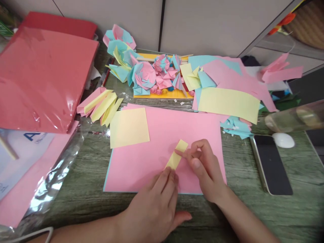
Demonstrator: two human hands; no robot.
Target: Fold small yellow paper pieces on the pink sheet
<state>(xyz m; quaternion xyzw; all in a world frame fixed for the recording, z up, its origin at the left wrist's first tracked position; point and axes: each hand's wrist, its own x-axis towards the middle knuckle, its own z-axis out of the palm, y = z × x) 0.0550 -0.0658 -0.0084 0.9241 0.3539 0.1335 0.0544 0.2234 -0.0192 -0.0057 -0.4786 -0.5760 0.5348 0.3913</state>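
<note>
A folded yellow paper strip point(174, 157) lies slantwise on a stack of pink paper sheets point(136, 168), with a blue edge showing beneath. My left hand point(157, 202) lies over the strip's near end, fingers stretched out and pressing it down, thumb held apart. That end is hidden under the fingertips. My right hand point(206, 168) rests to the right, one fingertip touching the strip's upper part; its other fingers are bent and spaced apart, gripping nothing. A flat yellow paper square point(130, 128) sits on the stack's upper left corner.
Folded yellow and pink strips point(101, 106) lie left of the stack. Paper flowers point(146, 74) and loose coloured sheets point(227, 103) stand behind it. On the right are a phone point(272, 165), a white mouse point(284, 140) and a clear bottle point(296, 116). A red packet point(48, 77) fills the left.
</note>
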